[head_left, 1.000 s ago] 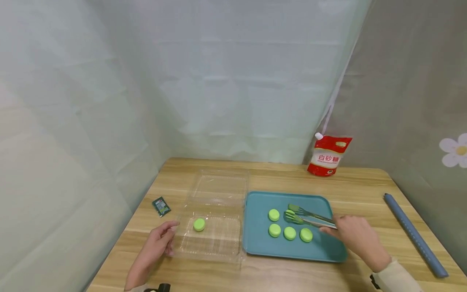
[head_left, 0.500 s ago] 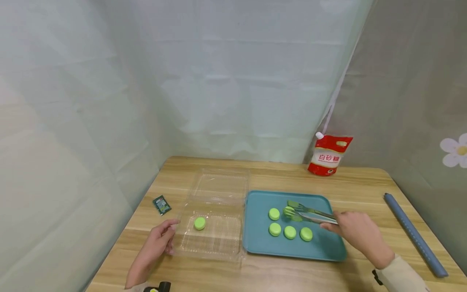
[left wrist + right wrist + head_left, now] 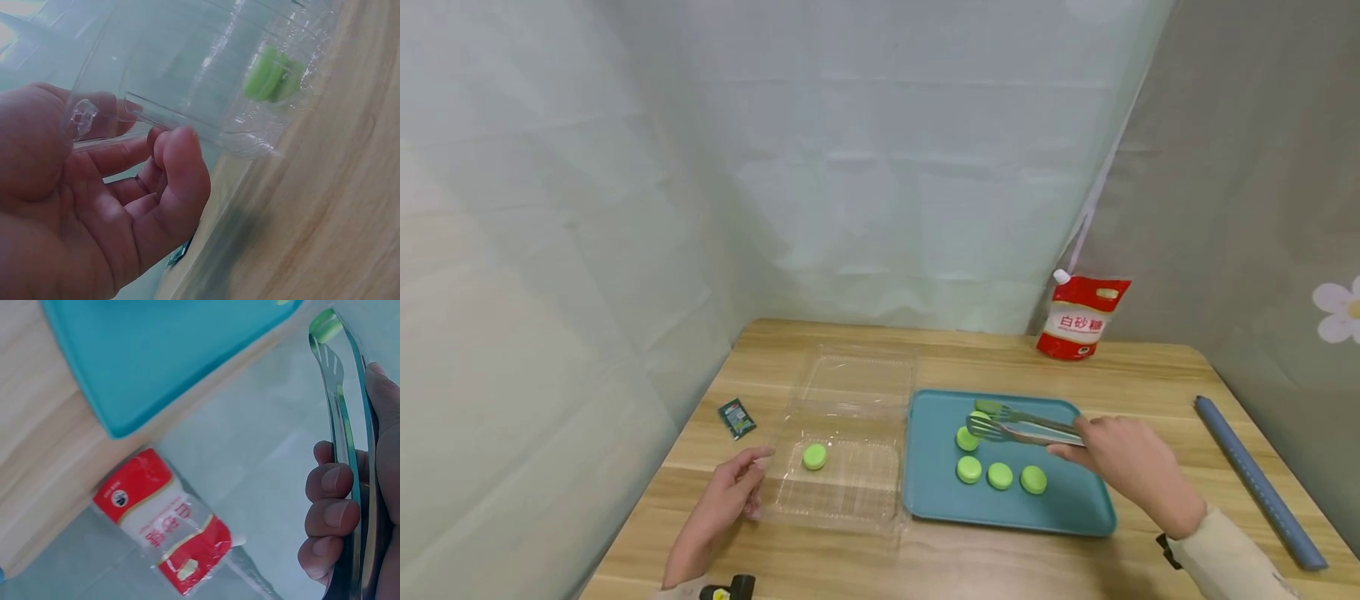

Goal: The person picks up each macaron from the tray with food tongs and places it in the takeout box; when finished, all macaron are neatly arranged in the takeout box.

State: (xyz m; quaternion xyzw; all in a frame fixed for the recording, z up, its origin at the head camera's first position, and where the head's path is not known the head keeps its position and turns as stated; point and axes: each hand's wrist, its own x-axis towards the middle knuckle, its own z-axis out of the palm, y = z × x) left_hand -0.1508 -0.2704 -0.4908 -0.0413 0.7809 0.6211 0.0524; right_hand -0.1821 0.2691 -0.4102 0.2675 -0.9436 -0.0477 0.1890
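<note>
Left hand (image 3: 718, 508) pinches the near-left rim of the clear plastic clamshell box (image 3: 842, 442), one green round cookie (image 3: 814, 456) inside. Right hand (image 3: 1131, 471) grips green-tipped metal tongs (image 3: 1015, 421), long axis pointing left, tips closed on a green cookie (image 3: 977, 418) above the teal tray (image 3: 1075, 508); box lies left of the tips.

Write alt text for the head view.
A right hand holds tongs over green macarons on a teal tray; the left hand touches a clear plastic box holding one macaron.
</note>
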